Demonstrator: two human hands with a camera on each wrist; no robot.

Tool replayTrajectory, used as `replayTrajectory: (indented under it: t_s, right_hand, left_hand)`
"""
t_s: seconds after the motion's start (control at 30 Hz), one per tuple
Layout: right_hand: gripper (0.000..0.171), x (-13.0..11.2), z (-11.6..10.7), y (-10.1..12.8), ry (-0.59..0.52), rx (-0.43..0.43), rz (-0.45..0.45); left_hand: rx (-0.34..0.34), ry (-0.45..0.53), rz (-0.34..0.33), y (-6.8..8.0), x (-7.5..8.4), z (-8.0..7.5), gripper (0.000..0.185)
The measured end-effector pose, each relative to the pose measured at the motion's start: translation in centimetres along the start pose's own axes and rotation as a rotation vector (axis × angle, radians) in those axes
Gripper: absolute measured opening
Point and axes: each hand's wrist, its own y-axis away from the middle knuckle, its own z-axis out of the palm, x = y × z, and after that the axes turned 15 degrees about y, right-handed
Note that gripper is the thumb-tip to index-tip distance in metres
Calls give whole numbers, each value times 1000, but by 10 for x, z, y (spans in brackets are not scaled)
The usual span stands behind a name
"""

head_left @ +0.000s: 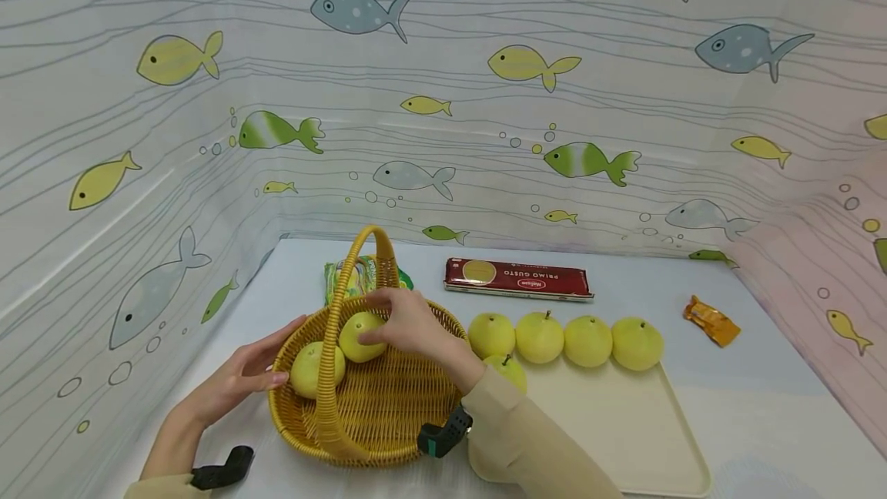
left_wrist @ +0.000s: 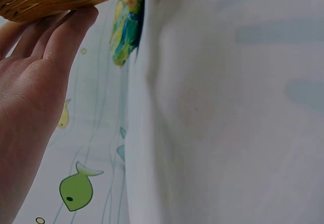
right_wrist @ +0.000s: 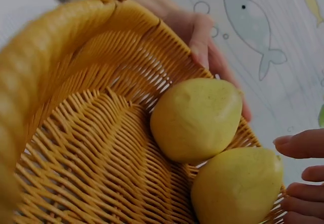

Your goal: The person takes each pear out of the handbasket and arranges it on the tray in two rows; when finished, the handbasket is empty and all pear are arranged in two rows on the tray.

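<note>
The right hand [head_left: 409,326] reaches into the basket [head_left: 388,406] with its fingers [right_wrist: 298,144] curled round a pear [head_left: 360,336], which sits on the weave just behind the tall handle [head_left: 339,329]. A second pear [head_left: 309,370] lies touching it, nearer the left rim. The left hand [head_left: 242,372] is open, its fingers [left_wrist: 71,27] straight and pressed flat against the outside of the basket wall at the left; it holds nothing. The basket stands on the counter [head_left: 762,406], just left of a cream tray [head_left: 624,422]. Four pears [head_left: 564,339] stand in a row along the tray's far edge, and a fifth [head_left: 509,370] lies on the tray's left corner, just beside the right sleeve [head_left: 527,437]. Behind the basket a green and yellow packet [head_left: 353,279] lies partly hidden by the handle. A dark red box [head_left: 518,279] lies further back, and a small orange wrapper [head_left: 710,320] sits well apart at the right. Fish-patterned walls [head_left: 443,98] close in the counter on three sides.
</note>
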Motion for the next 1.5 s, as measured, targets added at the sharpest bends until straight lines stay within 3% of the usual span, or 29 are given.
replayTrajectory:
  t_s: [0.33,0.93,1.27,1.5]
  right_hand:
    - [62,18,10,-10,-11,-60,-1]
    - [56,23,15,-12,85,-115,-64]
    - [56,28,19,-15,63,-134,-90]
    - [59,29,22,-16,60,-148,-61]
  left_hand:
    - [26,-18,-32,0,-3,-2,72]
    - [17,-21,-28,0,-6,-5,72]
    - [24,-25,-35,0,-6,-5,72]
    - [30,-25,-41,1,-5,-4,72]
